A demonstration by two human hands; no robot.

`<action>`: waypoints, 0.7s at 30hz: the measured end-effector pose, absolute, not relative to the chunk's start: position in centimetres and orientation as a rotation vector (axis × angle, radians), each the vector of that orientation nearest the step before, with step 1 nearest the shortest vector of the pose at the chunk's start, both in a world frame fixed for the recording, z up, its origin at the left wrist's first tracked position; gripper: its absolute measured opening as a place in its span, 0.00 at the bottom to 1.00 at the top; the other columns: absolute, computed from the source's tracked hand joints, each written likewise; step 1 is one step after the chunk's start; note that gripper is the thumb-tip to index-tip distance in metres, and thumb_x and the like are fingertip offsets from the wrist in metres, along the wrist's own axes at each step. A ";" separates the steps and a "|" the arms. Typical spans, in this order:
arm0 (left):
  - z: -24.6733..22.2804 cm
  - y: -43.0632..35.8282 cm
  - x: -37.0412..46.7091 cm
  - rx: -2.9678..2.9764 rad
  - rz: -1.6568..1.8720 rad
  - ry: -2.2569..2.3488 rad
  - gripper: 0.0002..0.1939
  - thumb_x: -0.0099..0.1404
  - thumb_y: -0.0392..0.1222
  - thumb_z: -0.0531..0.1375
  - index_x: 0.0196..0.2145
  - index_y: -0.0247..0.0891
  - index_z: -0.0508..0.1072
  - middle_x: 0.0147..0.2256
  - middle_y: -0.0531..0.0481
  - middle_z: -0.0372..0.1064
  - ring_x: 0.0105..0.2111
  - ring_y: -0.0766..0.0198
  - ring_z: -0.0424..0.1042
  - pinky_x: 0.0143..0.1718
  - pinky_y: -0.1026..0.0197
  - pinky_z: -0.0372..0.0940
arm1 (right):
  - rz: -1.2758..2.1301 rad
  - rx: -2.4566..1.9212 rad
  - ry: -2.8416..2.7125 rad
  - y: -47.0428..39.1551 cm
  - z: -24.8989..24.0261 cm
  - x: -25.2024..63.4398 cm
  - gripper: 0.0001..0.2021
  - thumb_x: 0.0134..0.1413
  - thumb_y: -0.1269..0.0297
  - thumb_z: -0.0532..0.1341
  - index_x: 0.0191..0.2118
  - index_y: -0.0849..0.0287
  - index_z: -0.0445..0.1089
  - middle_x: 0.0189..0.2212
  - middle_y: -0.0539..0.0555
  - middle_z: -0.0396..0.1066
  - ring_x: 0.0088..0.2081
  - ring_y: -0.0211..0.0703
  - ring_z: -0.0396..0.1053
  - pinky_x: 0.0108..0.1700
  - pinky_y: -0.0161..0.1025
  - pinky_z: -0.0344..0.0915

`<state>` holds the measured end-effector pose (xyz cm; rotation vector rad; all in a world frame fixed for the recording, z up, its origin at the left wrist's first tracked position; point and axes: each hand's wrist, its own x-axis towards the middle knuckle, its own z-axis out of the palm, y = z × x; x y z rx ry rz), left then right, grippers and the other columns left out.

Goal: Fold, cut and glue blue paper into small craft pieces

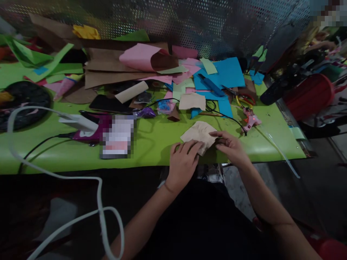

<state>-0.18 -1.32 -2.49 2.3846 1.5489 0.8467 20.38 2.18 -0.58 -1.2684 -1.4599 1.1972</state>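
A creased cream piece of paper or felt [199, 132] lies near the front edge of the green table; its exact material is hard to tell. My left hand [184, 159] rests on its lower left part, fingers stretched out flat. At the right edge, my right hand [229, 146] pinches the sheet between thumb and fingers. Beyond them sits another small cream piece [192, 102]. To the right is a pink glue gun [251, 121] with a small red light and a clear glue stick [283, 157] trailing from it.
A phone [118, 137] leans on a purple holder left of my hands, by a white charger [78, 122] and looping white cable [99, 195]. Pink, brown and blue sheets [227, 74] pile along the back. Pliers [245, 100] lie at right. A red bucket [310, 95] stands beyond the table.
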 end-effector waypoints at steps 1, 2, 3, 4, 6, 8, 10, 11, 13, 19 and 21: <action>-2.5 -1.3 -0.3 2.382 0.871 1.537 0.18 0.67 0.32 0.57 0.53 0.47 0.73 0.51 0.48 0.76 0.49 0.56 0.73 0.57 0.47 0.55 | 1.132 -1.281 -1.549 1.9 -0.4 20.7 0.22 0.47 0.76 0.61 0.48 0.52 0.77 0.46 0.52 0.76 0.43 0.44 0.73 0.47 0.41 0.67; -2.5 -1.3 -0.5 2.379 0.894 1.523 0.16 0.68 0.32 0.57 0.50 0.47 0.74 0.49 0.49 0.77 0.48 0.57 0.74 0.57 0.47 0.55 | 1.042 -1.296 -1.645 1.7 -0.3 21.0 0.23 0.46 0.77 0.60 0.48 0.51 0.77 0.47 0.52 0.76 0.45 0.45 0.72 0.50 0.43 0.67; -2.4 -1.2 -0.6 2.375 0.918 1.510 0.14 0.68 0.33 0.57 0.48 0.47 0.74 0.47 0.50 0.78 0.47 0.57 0.75 0.57 0.47 0.55 | 0.942 -1.310 -1.738 1.6 -0.3 21.2 0.24 0.46 0.79 0.59 0.49 0.50 0.77 0.47 0.52 0.75 0.47 0.46 0.72 0.52 0.44 0.66; -2.4 -1.2 -0.6 2.369 0.946 1.501 0.12 0.69 0.34 0.57 0.46 0.46 0.75 0.46 0.51 0.78 0.46 0.58 0.75 0.58 0.47 0.54 | 0.843 -1.321 -1.818 1.6 -0.3 21.4 0.25 0.47 0.79 0.59 0.49 0.50 0.77 0.46 0.52 0.75 0.49 0.47 0.71 0.53 0.45 0.66; -2.4 -1.2 -0.8 2.351 0.991 1.498 0.08 0.70 0.37 0.58 0.42 0.45 0.75 0.45 0.52 0.79 0.45 0.59 0.76 0.58 0.48 0.54 | 0.693 -1.339 -1.928 1.9 -0.5 21.7 0.22 0.48 0.79 0.60 0.46 0.50 0.78 0.42 0.53 0.74 0.48 0.49 0.71 0.53 0.47 0.66; -2.3 -1.1 -0.9 2.339 1.025 1.506 0.06 0.71 0.39 0.58 0.39 0.43 0.75 0.44 0.52 0.79 0.43 0.60 0.76 0.58 0.48 0.54 | 0.603 -1.340 -1.979 2.3 -0.8 21.9 0.17 0.49 0.78 0.61 0.41 0.52 0.79 0.41 0.55 0.73 0.47 0.49 0.70 0.52 0.48 0.66; -2.3 -1.1 -1.2 2.338 1.047 1.512 0.06 0.70 0.39 0.58 0.36 0.41 0.75 0.42 0.52 0.79 0.42 0.60 0.75 0.57 0.49 0.55 | 0.587 -1.318 -2.009 2.8 -1.0 22.0 0.12 0.51 0.77 0.63 0.37 0.53 0.79 0.43 0.56 0.72 0.49 0.50 0.70 0.53 0.49 0.66; -2.3 -1.1 -1.3 2.338 1.058 1.526 0.06 0.70 0.39 0.59 0.35 0.41 0.75 0.41 0.51 0.79 0.41 0.60 0.74 0.55 0.50 0.57 | 0.612 -1.297 -2.022 3.0 -1.0 22.0 0.09 0.52 0.75 0.64 0.35 0.54 0.78 0.45 0.56 0.72 0.50 0.51 0.70 0.53 0.50 0.65; -2.3 -1.1 -1.7 2.330 1.074 1.596 0.07 0.69 0.39 0.59 0.33 0.40 0.74 0.37 0.51 0.78 0.40 0.59 0.72 0.49 0.52 0.59 | 0.699 -1.257 -2.042 3.3 -1.1 21.9 0.04 0.54 0.70 0.65 0.34 0.55 0.77 0.45 0.56 0.73 0.49 0.50 0.70 0.53 0.49 0.65; -2.4 -0.7 -2.3 2.307 0.944 1.823 0.10 0.67 0.41 0.62 0.28 0.39 0.71 0.30 0.50 0.73 0.35 0.57 0.66 0.39 0.54 0.55 | 0.675 -1.345 -2.047 3.6 -1.2 21.1 0.09 0.60 0.61 0.65 0.30 0.57 0.71 0.35 0.54 0.71 0.42 0.48 0.69 0.46 0.46 0.63; -2.4 -0.5 -2.3 2.316 0.896 1.849 0.11 0.66 0.42 0.62 0.27 0.39 0.70 0.28 0.50 0.72 0.35 0.57 0.66 0.39 0.54 0.55 | 0.596 -1.398 -2.065 3.5 -1.3 20.8 0.09 0.58 0.61 0.65 0.29 0.56 0.68 0.33 0.54 0.69 0.40 0.49 0.68 0.44 0.46 0.62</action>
